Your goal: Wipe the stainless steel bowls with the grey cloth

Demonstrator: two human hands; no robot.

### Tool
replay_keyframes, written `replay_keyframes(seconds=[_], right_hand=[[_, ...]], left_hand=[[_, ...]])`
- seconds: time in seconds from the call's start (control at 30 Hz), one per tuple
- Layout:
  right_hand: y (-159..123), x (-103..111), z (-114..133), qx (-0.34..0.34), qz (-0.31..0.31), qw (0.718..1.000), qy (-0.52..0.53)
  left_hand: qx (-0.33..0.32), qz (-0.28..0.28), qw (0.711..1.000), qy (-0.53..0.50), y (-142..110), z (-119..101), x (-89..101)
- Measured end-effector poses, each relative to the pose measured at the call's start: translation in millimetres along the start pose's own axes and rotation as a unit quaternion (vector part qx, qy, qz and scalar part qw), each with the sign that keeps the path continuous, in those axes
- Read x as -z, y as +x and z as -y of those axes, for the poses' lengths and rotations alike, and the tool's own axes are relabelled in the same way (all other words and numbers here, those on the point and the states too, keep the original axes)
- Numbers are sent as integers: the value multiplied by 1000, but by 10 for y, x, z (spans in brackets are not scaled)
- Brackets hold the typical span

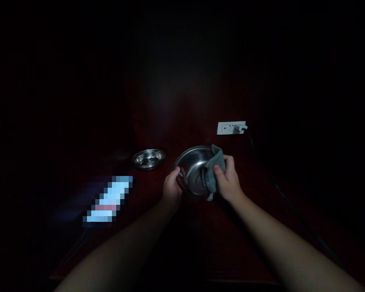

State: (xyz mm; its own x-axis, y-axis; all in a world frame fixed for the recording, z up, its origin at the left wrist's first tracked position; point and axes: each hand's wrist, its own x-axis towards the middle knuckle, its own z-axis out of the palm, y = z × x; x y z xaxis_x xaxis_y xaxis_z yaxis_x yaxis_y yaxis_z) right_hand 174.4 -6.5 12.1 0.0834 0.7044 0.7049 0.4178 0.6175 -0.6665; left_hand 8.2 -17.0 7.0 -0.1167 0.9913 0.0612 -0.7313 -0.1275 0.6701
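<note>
A steel bowl (pixel 191 168) is tilted up above the dark red table (pixel 231 235), its inside facing me. My left hand (pixel 172 188) is closed on the bowl's left rim. My right hand (pixel 228 178) is closed on a grey cloth (pixel 213 172), which is draped over the bowl's right rim and pressed against it.
A second, smaller steel bowl (pixel 148 158) sits on the table to the left. A white power strip (pixel 229 127) with a plug and a dark cable lies beyond the hands. A blurred light-coloured object (pixel 109 200) rests at the left. The surroundings are very dark.
</note>
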Motion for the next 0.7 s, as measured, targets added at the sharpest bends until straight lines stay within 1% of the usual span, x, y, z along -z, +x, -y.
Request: replay_keyframes(seconds=[0.17,0.33,0.57,0.63,0.7], right_hand=[[12,3,2,0,-12,1000,0],[19,3,-6,-2,-12,1000,0],[20,8,-20,0,-22,1000,-12],[27,22,-30,10,-26,999,-17],[42,48,-36,29,-29,999,-32]], left_hand=[[2,-7,1000,-12,-2,3,-8],[18,-14,1000,-8,-12,-4,-17],[21,20,1000,5,-15,-6,-2],[17,44,998,37,5,4,29],[-14,66,993,92,22,8,56]])
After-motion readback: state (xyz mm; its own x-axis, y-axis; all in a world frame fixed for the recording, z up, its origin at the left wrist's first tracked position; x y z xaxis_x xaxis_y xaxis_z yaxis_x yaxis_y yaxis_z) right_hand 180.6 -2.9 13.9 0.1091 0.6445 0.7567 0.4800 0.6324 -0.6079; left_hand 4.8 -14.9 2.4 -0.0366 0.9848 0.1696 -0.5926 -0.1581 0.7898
